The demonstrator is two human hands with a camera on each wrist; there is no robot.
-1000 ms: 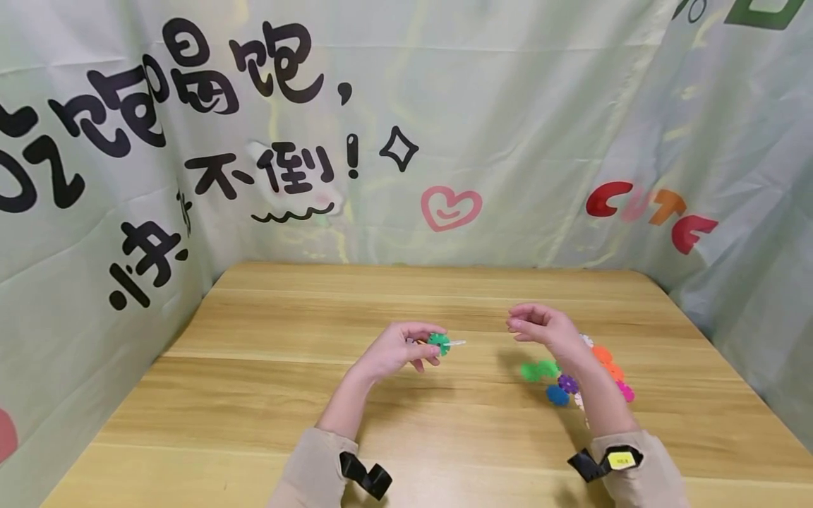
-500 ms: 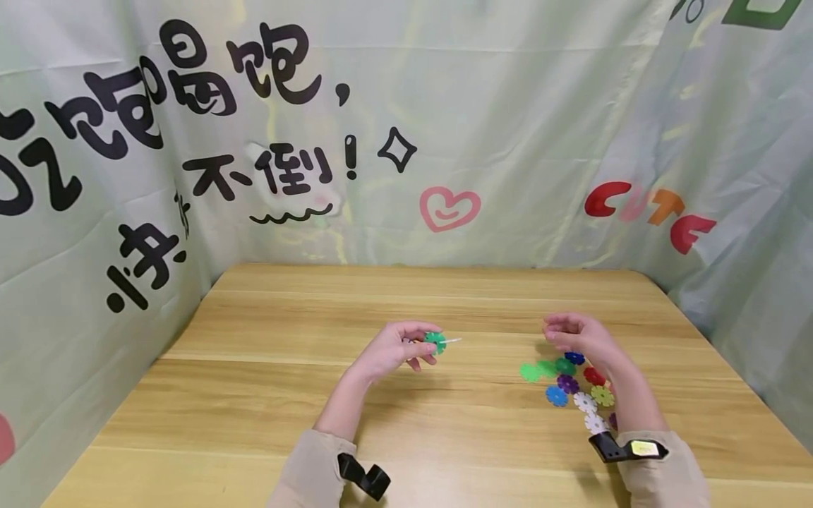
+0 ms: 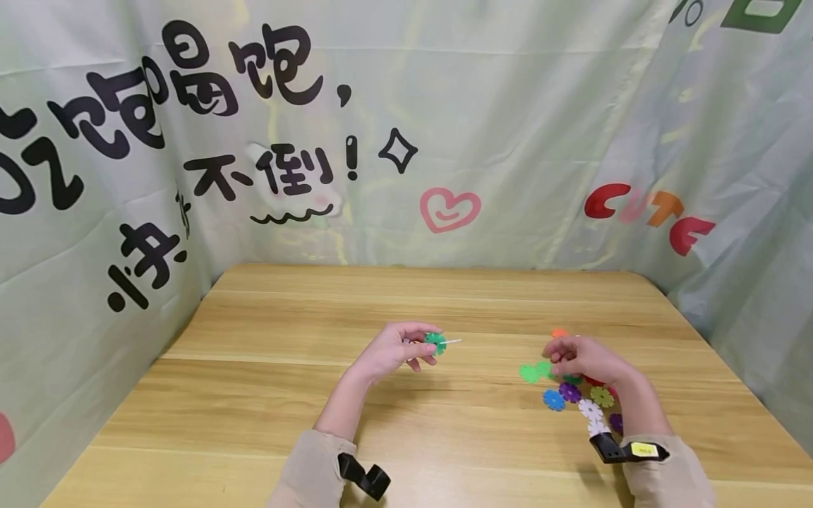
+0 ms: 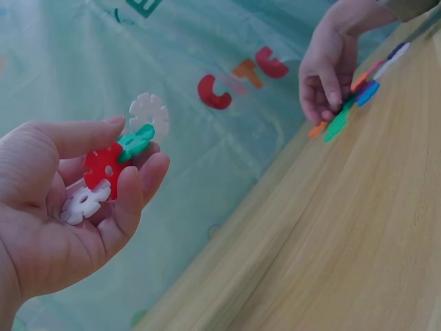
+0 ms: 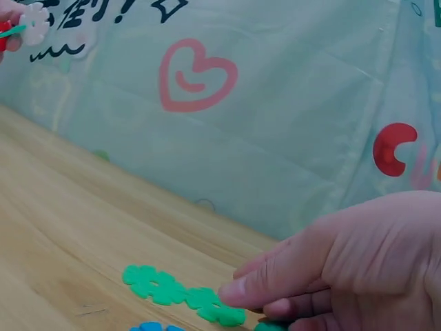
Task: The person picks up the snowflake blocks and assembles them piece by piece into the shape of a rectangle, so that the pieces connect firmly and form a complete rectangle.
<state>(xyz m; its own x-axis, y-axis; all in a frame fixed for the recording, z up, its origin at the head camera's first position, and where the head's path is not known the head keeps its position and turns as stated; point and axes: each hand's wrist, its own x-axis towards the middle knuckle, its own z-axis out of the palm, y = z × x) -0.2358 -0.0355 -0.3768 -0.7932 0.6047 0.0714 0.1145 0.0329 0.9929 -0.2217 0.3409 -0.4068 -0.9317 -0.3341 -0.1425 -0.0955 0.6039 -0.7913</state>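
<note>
My left hand (image 3: 401, 347) is raised above the table and pinches a short chain of plastic snowflake discs. In the left wrist view this chain runs from a white disc (image 4: 84, 204) through a red disc (image 4: 103, 169) and a green disc (image 4: 136, 142) to another white disc (image 4: 149, 116) at the far end. On the right, my right hand (image 3: 589, 361) reaches down over loose discs, fingers bent. Its thumb tip overlaps a bright green disc (image 5: 213, 306) in the right wrist view. I cannot tell whether the fingertips pinch a disc.
Several discs lie around the right hand: a blue disc (image 3: 554, 401), a purple disc (image 3: 570, 392), a yellow-green disc (image 3: 602, 396), white discs (image 3: 591, 409) and an orange disc (image 3: 559, 333). A printed cloth (image 3: 508, 141) hangs behind the wooden table (image 3: 254, 395).
My right hand has moved right and then down onto the discs, covering a dark blue one. The blue disc has shifted slightly. My left hand has stayed nearly still with its chain.
</note>
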